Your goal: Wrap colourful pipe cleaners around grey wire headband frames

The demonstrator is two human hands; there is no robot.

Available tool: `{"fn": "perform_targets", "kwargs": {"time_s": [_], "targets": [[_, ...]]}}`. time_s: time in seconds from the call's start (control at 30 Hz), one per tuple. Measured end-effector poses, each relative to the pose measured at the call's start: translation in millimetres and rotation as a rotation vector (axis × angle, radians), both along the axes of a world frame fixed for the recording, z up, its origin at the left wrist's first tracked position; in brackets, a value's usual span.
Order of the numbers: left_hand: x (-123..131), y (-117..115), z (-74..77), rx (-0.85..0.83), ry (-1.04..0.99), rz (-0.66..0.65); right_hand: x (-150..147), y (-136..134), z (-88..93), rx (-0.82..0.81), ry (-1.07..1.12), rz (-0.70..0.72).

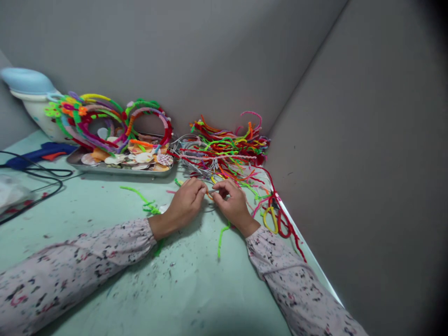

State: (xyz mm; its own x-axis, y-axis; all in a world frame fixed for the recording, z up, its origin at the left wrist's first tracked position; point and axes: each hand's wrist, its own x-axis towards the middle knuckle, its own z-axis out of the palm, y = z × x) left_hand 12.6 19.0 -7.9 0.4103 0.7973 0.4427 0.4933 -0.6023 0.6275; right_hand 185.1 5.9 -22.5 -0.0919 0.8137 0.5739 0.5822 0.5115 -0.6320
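Close together over the middle of the table, my left hand [188, 201] and my right hand [233, 204] both have their fingers closed. A short orange pipe cleaner [209, 195] shows between my fingertips, pinched at its left end by my left hand. My right fingertips are at its other side, with thin grey wire beside them. Green pipe cleaner pieces [140, 193] lie left of my left hand, and another green piece [220, 242] lies below my right hand. Behind my hands is a heap of coloured pipe cleaners [224, 149].
A metal tray [122, 171] holds shells and wrapped headbands [94, 121]. At the left are a blue glue gun [31, 155], black cables and a blue-lidded bin [38, 102]. Scissors [271, 220] with yellow and red handles lie near the right edge, beside the grey wall.
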Motion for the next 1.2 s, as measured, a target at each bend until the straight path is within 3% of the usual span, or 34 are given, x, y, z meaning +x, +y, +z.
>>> {"fn": "perform_targets", "kwargs": {"time_s": [0.37,1.2], "targets": [[1.1,-4.9,5.6,-0.117,-0.120,0.006,1.1,0.0,1.5,0.003,-0.019,-0.011],[2.3,-2.8,4.1,-0.062,-0.090,0.020,0.5,0.3,-1.1,-0.020,0.023,0.030]]}}
